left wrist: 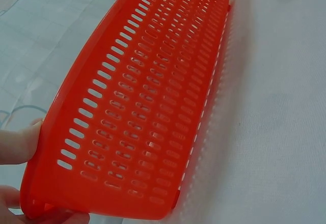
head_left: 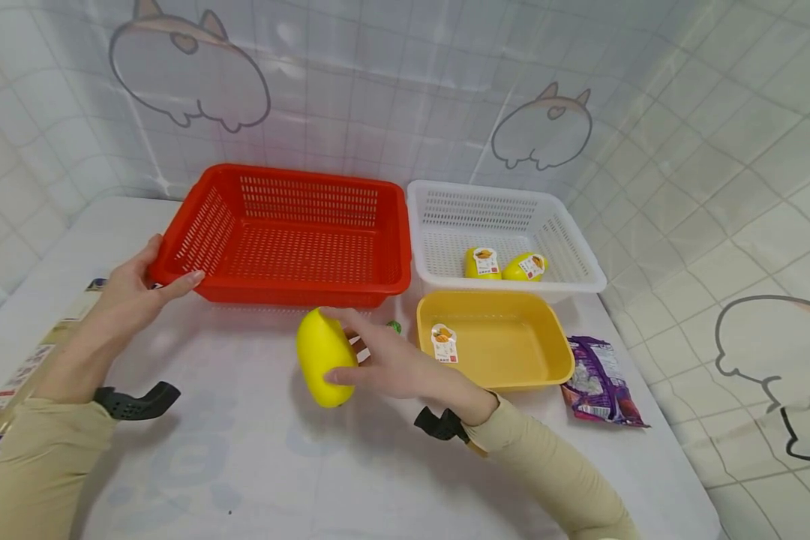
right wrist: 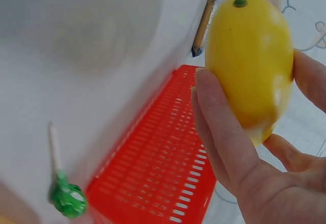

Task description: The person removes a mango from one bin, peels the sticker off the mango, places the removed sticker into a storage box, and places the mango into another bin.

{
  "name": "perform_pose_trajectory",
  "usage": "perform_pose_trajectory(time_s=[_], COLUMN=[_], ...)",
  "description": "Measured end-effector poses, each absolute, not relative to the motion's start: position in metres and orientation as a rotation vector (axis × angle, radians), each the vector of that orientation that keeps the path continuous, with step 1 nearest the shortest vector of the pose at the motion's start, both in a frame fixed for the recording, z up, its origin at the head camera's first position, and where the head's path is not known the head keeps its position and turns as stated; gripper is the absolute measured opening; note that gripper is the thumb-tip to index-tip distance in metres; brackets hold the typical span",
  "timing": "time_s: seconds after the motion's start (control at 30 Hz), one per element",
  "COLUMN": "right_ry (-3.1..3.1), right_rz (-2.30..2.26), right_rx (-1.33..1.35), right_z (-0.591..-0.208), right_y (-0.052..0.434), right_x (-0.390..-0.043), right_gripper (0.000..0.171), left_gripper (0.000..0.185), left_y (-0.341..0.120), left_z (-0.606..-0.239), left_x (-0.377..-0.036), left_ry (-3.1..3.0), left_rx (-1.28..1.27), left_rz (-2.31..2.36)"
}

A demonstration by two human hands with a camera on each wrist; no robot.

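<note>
My right hand grips a yellow lemon-shaped fruit just in front of the red basket, fingers and thumb wrapped round the fruit. My left hand holds the red basket's near left corner, thumb over the rim; its fingers pinch that corner of the red basket. A white basket at the back right holds two labelled yellow fruits. A yellow tray with a label stands in front of it.
A green lollipop lies on the table beside the red basket, mostly hidden behind my right hand in the head view. A purple snack packet lies right of the yellow tray. Printed sheets lie at the table's left edge.
</note>
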State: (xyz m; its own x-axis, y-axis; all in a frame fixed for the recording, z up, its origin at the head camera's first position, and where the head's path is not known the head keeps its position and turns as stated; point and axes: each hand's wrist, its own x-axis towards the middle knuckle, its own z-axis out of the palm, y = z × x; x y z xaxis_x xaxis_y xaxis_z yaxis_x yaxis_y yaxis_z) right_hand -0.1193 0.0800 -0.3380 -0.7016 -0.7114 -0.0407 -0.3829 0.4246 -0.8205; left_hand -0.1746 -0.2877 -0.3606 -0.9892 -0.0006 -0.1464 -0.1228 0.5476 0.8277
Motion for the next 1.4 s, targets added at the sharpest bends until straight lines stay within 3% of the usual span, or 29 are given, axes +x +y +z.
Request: perform_pose_trajectory(time_s=[1.4], right_ry=[2.346], right_rz=[-1.146], right_rx=[-0.867], right_z=[-0.287], right_y=[0.029], right_x=[-0.175], right_gripper=[0.074], left_gripper=[0.099], left_y=[-0.283], left_z=[-0.36], left_x=[-0.172], left_ry=[2.676], left_rx=[-0.182], left_rz=[1.427])
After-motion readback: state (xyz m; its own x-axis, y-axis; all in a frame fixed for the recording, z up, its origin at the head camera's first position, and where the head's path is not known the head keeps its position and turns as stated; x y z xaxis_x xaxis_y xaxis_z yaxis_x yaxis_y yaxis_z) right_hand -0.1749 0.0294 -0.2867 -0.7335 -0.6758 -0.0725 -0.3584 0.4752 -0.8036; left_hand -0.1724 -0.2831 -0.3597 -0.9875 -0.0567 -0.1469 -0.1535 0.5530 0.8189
